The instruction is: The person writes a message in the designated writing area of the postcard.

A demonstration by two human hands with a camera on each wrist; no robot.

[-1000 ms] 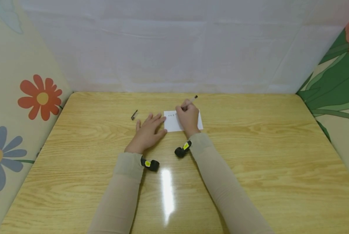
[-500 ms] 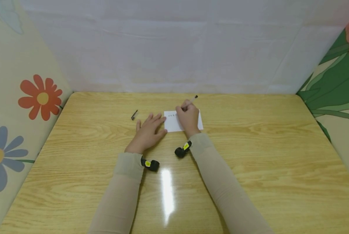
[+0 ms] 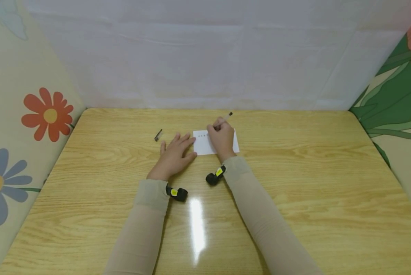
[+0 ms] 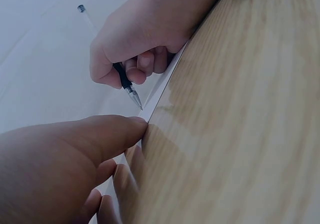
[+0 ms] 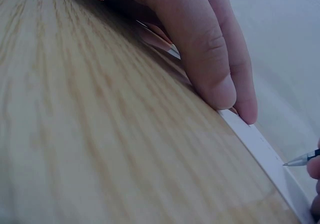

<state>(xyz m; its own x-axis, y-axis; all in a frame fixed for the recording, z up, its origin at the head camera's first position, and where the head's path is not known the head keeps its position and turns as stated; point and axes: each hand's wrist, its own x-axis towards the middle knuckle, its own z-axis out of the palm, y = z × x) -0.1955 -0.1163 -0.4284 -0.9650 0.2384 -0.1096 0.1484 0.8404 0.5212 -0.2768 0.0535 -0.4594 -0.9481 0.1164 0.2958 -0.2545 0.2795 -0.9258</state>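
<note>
A small white sheet of paper (image 3: 202, 147) lies on the wooden table, with a short row of dark handwritten marks near its top left. My right hand (image 3: 221, 138) rests over the paper's right part and grips a pen (image 3: 224, 119) with a clear barrel and black end. In the left wrist view the pen's metal tip (image 4: 135, 97) points down at the paper, below a black grip section. My left hand (image 3: 173, 156) lies spread on the table, its thumb and index fingertip pressing the paper's left edge. The right wrist view shows those fingertips (image 5: 223, 95) on the paper's edge.
A pen cap (image 3: 158, 135) lies on the table, beyond and to the left of my left hand. Behind the table (image 3: 312, 172) hangs a white cloth (image 3: 208, 57). Walls with painted flowers (image 3: 50, 115) stand at both sides. Each wrist wears a small black camera (image 3: 212, 178).
The pen in my right hand has shifted very slightly. My left hand, the paper and the pen cap have stayed in place.
</note>
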